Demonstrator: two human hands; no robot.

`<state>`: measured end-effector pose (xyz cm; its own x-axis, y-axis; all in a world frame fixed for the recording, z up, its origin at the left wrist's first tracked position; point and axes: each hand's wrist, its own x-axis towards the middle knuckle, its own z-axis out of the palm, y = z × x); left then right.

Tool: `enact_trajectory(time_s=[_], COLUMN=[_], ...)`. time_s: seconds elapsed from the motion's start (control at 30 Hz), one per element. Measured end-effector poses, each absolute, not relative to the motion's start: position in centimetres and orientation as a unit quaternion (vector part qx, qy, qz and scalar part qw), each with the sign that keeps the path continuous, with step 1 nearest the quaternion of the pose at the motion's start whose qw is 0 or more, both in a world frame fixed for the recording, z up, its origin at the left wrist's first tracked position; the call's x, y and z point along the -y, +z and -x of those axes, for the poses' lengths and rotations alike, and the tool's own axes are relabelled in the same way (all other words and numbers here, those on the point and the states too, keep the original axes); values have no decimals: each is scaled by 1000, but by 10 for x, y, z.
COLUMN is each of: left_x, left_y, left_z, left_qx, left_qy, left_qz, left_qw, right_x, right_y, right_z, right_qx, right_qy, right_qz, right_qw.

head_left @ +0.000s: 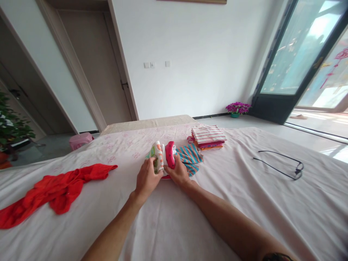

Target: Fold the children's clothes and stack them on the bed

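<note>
In the middle of the sheet, my left hand (146, 175) grips a white folded cloth garment (158, 156) with green and orange print. My right hand (178, 172) is closed on a pink dotted garment (170, 154) folded right beside it. Both bundles stand upright, close together between my hands. Under and behind my right hand lies a blue and orange striped garment (191, 156), spread to the right. Where the cloths meet, my fingers hide part of them. Just beyond, a stack of folded clothes (208, 135) has a striped white piece on top.
A crumpled red garment (65, 186) lies at the left on the white sheet (217, 203). Black-framed glasses (296, 170) rest at the right. Past the bed's edge are a pink stool (80, 140) and a pot of purple flowers (236, 108).
</note>
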<state>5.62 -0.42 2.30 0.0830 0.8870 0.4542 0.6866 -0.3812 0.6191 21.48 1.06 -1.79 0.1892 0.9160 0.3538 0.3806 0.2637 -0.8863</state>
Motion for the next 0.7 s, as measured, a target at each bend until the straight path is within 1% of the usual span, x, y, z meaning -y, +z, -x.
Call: enact_trajectory(time_s=[0.07, 0.13, 0.17, 0.2, 0.23, 0.27, 0.33, 0.37, 0.4, 0.53, 0.63, 0.67, 0.7], left_x=[-4, -19, -27, -33, -39, -43, -46, -46, -46, -44, -44, -44, -44], left_y=[25, 29, 32, 34, 36, 38, 41, 42, 42, 38, 28, 23, 19], left_z=[-41, -11, 8, 28, 48, 68, 99, 108, 113, 104, 93, 93, 94], left_qx=[-558, -565, -569, -578, -603, -631, -694, -711, -719, -716, -739, -746, -752], left_qy=[425, 486, 527, 560, 573, 570, 519, 489, 457, 308, 194, 177, 191], left_qz=[-690, -611, -560, -513, -482, -476, -489, -503, -522, -624, -646, -642, -631], left_qw=[180, 265, 291, 298, 276, 224, 99, 53, 30, 51, 4, 7, 29], right_x=[-13, -15, -17, -18, -18, -19, -19, -19, -19, -19, -20, -20, -20], right_y=[-15, -11, -9, -7, -7, -6, -6, -7, -7, -8, -9, -10, -10], right_z=[-215, -216, -217, -218, -219, -220, -220, -220, -220, -219, -220, -220, -221], right_qx=[583, 566, 553, 540, 531, 527, 528, 531, 533, 540, 546, 549, 551], right_qy=[245, 268, 283, 297, 306, 311, 313, 312, 310, 290, 286, 287, 287], right_qz=[550, 532, 527, 526, 527, 526, 518, 513, 512, 523, 527, 526, 523], right_qw=[545, 569, 580, 586, 589, 591, 596, 597, 598, 592, 585, 583, 583])
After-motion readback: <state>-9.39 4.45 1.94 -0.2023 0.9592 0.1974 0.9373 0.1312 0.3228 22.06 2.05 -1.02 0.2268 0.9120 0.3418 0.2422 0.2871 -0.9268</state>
